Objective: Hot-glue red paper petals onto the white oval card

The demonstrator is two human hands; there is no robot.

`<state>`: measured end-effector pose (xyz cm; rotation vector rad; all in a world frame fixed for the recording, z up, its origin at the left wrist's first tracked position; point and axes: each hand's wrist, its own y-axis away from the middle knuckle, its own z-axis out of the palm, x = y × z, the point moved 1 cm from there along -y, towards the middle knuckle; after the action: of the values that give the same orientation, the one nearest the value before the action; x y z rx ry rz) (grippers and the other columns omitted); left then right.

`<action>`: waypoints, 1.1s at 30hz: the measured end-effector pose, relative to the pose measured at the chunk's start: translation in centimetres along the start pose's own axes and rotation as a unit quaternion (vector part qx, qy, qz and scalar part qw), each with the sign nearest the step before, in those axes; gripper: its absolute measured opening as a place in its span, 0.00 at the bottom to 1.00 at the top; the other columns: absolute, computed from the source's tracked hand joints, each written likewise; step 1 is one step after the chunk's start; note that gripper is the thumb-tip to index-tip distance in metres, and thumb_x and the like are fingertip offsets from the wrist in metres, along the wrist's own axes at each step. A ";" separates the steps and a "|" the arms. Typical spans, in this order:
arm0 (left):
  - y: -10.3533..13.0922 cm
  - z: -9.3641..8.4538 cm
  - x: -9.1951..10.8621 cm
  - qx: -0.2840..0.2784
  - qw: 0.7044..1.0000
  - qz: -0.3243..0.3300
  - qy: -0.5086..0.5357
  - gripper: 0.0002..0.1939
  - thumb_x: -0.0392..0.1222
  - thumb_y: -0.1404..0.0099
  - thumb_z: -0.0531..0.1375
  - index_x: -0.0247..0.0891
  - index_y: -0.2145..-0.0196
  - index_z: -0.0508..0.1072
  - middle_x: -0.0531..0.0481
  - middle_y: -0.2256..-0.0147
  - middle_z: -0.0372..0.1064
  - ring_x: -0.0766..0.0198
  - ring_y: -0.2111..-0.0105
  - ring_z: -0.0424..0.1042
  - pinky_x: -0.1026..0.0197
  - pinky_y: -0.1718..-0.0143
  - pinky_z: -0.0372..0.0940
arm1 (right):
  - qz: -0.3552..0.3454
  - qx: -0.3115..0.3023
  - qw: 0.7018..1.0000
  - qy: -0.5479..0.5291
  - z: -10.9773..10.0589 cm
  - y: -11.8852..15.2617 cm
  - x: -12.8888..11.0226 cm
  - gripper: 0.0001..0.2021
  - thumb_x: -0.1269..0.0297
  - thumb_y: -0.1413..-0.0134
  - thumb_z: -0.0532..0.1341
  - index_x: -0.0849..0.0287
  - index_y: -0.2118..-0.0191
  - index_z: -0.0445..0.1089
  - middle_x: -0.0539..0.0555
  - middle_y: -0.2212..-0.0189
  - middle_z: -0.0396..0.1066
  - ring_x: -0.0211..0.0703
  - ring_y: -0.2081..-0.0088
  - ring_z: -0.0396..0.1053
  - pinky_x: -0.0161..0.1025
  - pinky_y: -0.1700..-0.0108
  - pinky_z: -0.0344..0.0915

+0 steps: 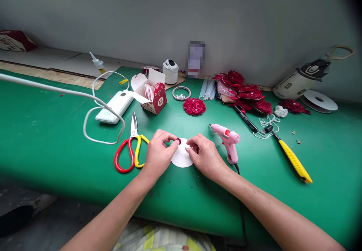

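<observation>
A round white disc (182,158) lies flat on the green table between my two hands. My left hand (160,149) is closed in a pinch on a small red ribbon piece (178,141) above the disc's upper left edge. Over the disc's right side is my right hand (205,153), its fingers bent and the thumb and forefinger a little apart, with nothing visible between them. A pink glue gun (227,140) rests to the right of that hand. Scissors (134,145) with red and yellow handles lie beside my left hand, partly behind it.
Beyond the disc sits a red ribbon flower (194,107), with more red flowers (249,92) at the back right. An open box (155,96), a white power bank (114,107) and its cable stand left. Right are a yellow cutter (295,160), black marker (246,119) and bottle (296,81).
</observation>
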<state>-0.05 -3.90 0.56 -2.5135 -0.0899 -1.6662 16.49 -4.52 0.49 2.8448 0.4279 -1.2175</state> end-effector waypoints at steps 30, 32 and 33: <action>2.7 -2.8 -0.8 -0.125 0.982 0.115 0.079 0.04 0.35 0.38 0.61 0.37 0.68 0.77 0.47 0.64 0.73 0.61 0.62 0.73 0.60 0.59 0.68 | -0.123 0.062 0.981 -0.138 -2.5 -0.1 -1.6 0.04 0.72 0.40 0.58 0.57 0.64 0.69 0.51 0.69 0.71 0.40 0.67 0.68 0.38 0.62 0.66; 2.2 -2.8 -0.8 -0.128 0.982 0.106 0.091 0.03 0.35 0.39 0.61 0.37 0.69 0.76 0.47 0.65 0.73 0.61 0.63 0.73 0.60 0.60 0.68 | -0.087 0.072 0.982 -0.155 -2.3 -0.3 -1.3 0.03 0.70 0.40 0.58 0.56 0.63 0.69 0.51 0.69 0.72 0.40 0.67 0.69 0.38 0.63 0.67; 2.0 -2.8 -0.9 -0.127 0.983 0.098 0.094 0.03 0.36 0.39 0.61 0.37 0.70 0.76 0.47 0.65 0.72 0.61 0.63 0.73 0.60 0.61 0.68 | -0.058 0.072 0.984 -0.154 -2.1 -0.3 -1.1 0.02 0.68 0.40 0.58 0.57 0.63 0.69 0.51 0.69 0.72 0.40 0.68 0.69 0.37 0.65 0.67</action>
<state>-2.70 -6.25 0.71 -2.4177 0.3994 -1.9251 17.14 -4.20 2.75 2.7040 0.5154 -1.7423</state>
